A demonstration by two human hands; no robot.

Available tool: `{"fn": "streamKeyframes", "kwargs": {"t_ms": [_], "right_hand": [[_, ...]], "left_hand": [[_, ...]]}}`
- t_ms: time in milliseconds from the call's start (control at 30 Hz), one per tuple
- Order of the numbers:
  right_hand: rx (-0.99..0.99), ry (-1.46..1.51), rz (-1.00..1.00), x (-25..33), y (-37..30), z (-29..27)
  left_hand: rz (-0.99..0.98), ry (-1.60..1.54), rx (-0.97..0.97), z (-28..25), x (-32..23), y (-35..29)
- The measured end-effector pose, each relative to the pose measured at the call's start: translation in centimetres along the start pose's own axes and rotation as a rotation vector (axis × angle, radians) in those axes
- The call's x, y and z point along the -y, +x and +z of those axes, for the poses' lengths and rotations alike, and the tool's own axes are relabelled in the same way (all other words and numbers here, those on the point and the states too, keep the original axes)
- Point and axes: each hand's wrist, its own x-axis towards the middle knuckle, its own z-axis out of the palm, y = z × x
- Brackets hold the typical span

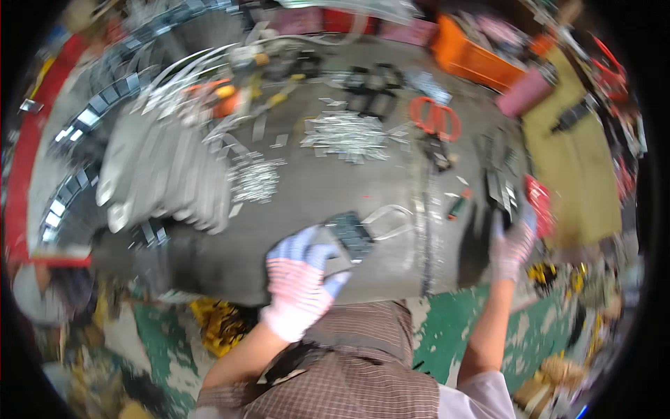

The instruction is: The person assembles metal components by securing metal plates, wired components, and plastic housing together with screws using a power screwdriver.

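Observation:
My left hand [300,276], in a striped work glove, closes its thumb and fingers on the lower left edge of a dark, flat rectangular piece [352,236] near the table's front edge. Beside that piece lies a thin pale strap loop [391,222]; whether they are joined I cannot tell. My right hand [514,241], also gloved, reaches over the right side of the table. It is at the near end of a group of dark and shiny long metal pieces [501,188]. Motion smears its fingers, so its grip is unclear.
Small silvery metal pieces form one pile [347,135] mid-table and another [257,180] left of it. Long grey strips [164,167] fill the left. Orange-handled scissors [436,120], a red packet [539,206], a pink roll [527,91] and an orange bin [474,57] stand farther right.

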Motion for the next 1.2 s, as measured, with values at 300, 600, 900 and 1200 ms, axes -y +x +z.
{"fn": "streamKeyframes", "kwargs": {"t_ms": [300,600,900,1200], "right_hand": [[0.118,0.686,-0.181,10.7,-6.6,0.7],[0.260,0.898,-0.148,13.3,-7.2,3.3],[0.244,0.774,-0.209,13.3,-6.5,2.1],[0.330,0.841,-0.323,13.7,-4.7,1.7]], "left_hand": [[-0.183,0.003,-1.276,-10.0,4.7,-5.9],[-0.762,-0.072,-0.823,-12.6,15.1,-8.4],[-0.368,0.316,-0.641,-14.3,12.2,-8.3],[-0.314,0.177,-0.330,-22.2,7.2,5.7]]}}
